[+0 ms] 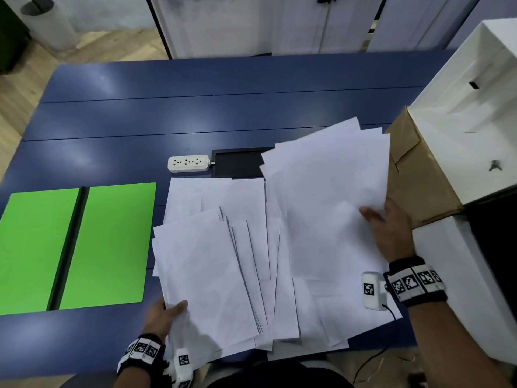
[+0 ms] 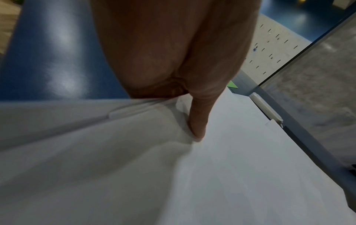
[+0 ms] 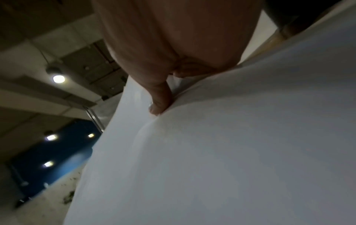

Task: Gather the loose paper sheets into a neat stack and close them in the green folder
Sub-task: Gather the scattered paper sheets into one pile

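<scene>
A loose spread of white paper sheets [image 1: 246, 247] is seen across the near half of the blue table [image 1: 195, 113], fanned and overlapping rather than squared. At about seven o'clock of the spread, a batch of sheets [image 1: 201, 275] is pinched at its near left corner by the left hand [image 1: 163, 315]; in the left wrist view the thumb [image 2: 198, 120] is pressed on top of the paper, while the other fingers are hidden beneath it. At about three o'clock, a second, raised batch [image 1: 330, 191] is gripped along its right edge by the right hand [image 1: 391, 231], the thumb [image 3: 159, 100] laid on the upper face and the remaining fingers tucked out of sight under the sheets. The green folder [image 1: 75, 247] is laid open and flat at nine o'clock of the papers, just beside them, with its dark spine running down the middle. A white power strip [image 1: 188, 163] and a black tray [image 1: 240, 163] are found at twelve o'clock of the spread, the tray partly covered by paper. A brown cardboard box [image 1: 414, 175] and a white cabinet [image 1: 475, 113] are set at two o'clock.
</scene>
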Demonstrator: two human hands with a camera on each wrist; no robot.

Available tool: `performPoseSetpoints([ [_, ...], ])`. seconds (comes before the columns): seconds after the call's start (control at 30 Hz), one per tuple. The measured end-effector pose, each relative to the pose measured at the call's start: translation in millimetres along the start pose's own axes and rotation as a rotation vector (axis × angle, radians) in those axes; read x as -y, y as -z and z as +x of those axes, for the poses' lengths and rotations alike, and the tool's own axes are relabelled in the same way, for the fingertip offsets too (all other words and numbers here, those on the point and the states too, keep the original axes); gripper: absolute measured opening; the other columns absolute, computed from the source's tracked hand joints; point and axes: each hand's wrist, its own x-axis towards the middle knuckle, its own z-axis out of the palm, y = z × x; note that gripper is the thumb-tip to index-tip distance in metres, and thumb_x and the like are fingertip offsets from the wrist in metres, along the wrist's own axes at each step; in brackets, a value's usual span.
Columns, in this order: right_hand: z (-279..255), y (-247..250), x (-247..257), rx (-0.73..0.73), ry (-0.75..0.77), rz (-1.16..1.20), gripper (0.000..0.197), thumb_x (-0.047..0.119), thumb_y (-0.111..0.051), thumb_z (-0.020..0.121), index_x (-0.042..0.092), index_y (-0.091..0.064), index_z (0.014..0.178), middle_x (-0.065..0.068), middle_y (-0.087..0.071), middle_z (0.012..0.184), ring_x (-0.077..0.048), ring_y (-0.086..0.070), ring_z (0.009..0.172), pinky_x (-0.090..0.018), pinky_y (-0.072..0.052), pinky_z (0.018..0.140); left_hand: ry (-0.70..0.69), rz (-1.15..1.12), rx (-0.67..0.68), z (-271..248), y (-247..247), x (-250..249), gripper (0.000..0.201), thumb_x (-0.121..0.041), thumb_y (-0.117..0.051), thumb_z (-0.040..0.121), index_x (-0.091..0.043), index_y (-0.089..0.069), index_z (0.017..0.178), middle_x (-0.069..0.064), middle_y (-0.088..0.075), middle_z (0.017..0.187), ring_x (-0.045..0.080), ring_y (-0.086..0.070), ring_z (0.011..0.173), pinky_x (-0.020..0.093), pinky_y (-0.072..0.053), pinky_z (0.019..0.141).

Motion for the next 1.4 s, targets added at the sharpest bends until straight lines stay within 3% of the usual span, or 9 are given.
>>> performPoseSetpoints([
  [0.17,-39.7,-70.9,26.1,0.269,-0.051,0.254,0.027,0.003,-0.073,0.086,0.021,-0.068,0.105,0.010,-0.074,0.102,0.003,-0.070,0.087,-0.020,-0.054,0.086,0.003,-0.091,0.033,3.5,-0.4,7.7,0.047,-0.022,-0.083,0.074,-0.001,-0.071,0.114,0.023,-0.077,0.104,0.043,-0.073,0.095,0.057,-0.058,0.086],
  [0.3,-82.1,-172.9,4.7,0.467,-0.174,0.206,0.035,0.008,-0.074,0.080,0.015,-0.069,0.114,-0.004,-0.075,0.112,-0.024,-0.071,0.103,-0.045,-0.055,0.098,0.064,-0.116,-0.064,6.8,2.6,4.7,0.064,-0.053,-0.050,0.100,0.000,-0.059,0.136,0.022,-0.065,0.131,0.034,-0.062,0.117,0.046,-0.048,0.102],
  [0.43,-126.2,-244.7,-1.7,0.605,-0.296,0.047,0.039,0.011,-0.061,0.093,0.011,-0.059,0.132,-0.009,-0.067,0.127,-0.026,-0.065,0.114,-0.034,-0.051,0.102,0.267,-0.310,-0.001,2.1,3.9,-1.0,0.104,-0.094,-0.038,0.074,-0.016,-0.058,0.141,0.013,-0.068,0.131,0.033,-0.065,0.118,0.044,-0.056,0.093],
  [0.57,-153.4,-285.2,-2.3,0.809,-0.319,-0.101,0.045,0.007,-0.047,0.096,0.006,-0.048,0.141,-0.012,-0.059,0.134,-0.029,-0.059,0.119,-0.031,-0.049,0.099,0.086,-0.172,0.054,-21.7,2.5,-17.9,0.056,-0.053,-0.068,0.088,-0.012,-0.065,0.127,0.003,-0.070,0.112,0.034,-0.066,0.115,0.045,-0.057,0.090],
  [0.7,-148.2,-283.1,0.0,0.598,-0.269,-0.116,0.009,0.021,-0.059,0.094,0.017,-0.060,0.086,0.000,-0.061,0.085,-0.024,-0.062,0.087,-0.028,-0.048,0.067,-0.036,-0.081,0.061,-3.1,5.5,5.2,0.037,-0.003,-0.078,0.082,0.001,-0.068,0.117,0.023,-0.075,0.111,0.032,-0.073,0.090,0.031,-0.059,0.070],
  [0.77,-137.3,-267.6,-6.6,0.344,-0.294,-0.197,0.003,0.022,-0.064,0.090,0.019,-0.064,0.091,-0.001,-0.061,0.099,-0.026,-0.064,0.097,-0.032,-0.051,0.079,-0.041,-0.063,0.071,6.1,7.8,14.5,0.041,-0.008,-0.080,0.075,-0.003,-0.069,0.115,0.017,-0.077,0.107,0.038,-0.073,0.101,0.044,-0.059,0.085],
  [0.9,-125.0,-243.3,-25.7,0.056,-0.567,-0.280,0.041,0.020,-0.069,0.084,0.015,-0.053,0.121,-0.009,-0.043,0.134,-0.033,-0.044,0.124,-0.050,-0.040,0.095,-0.049,-0.064,0.098,14.8,10.1,22.6,0.036,-0.004,-0.076,0.080,-0.007,-0.069,0.115,0.014,-0.079,0.105,0.039,-0.074,0.100,0.055,-0.057,0.092],
  [1.17,-115.0,-251.9,-34.9,0.155,-0.627,-0.097,0.066,0.038,-0.076,0.082,0.007,-0.052,0.135,-0.011,-0.069,0.124,-0.033,-0.066,0.112,-0.040,-0.051,0.097,-0.068,-0.036,0.107,14.8,11.3,20.8,0.033,-0.002,-0.076,0.082,-0.003,-0.070,0.114,0.014,-0.079,0.103,0.037,-0.075,0.096,0.051,-0.059,0.088],
  [1.4,-94.2,-245.6,-32.5,0.161,-0.493,-0.112,0.015,0.004,-0.062,0.082,0.005,-0.071,0.094,-0.011,-0.076,0.096,-0.030,-0.072,0.087,-0.030,-0.058,0.070,-0.051,-0.041,0.099,24.0,13.7,29.7,0.052,-0.027,-0.081,0.062,-0.009,-0.072,0.110,0.011,-0.080,0.101,0.036,-0.075,0.095,0.056,-0.059,0.089],
])
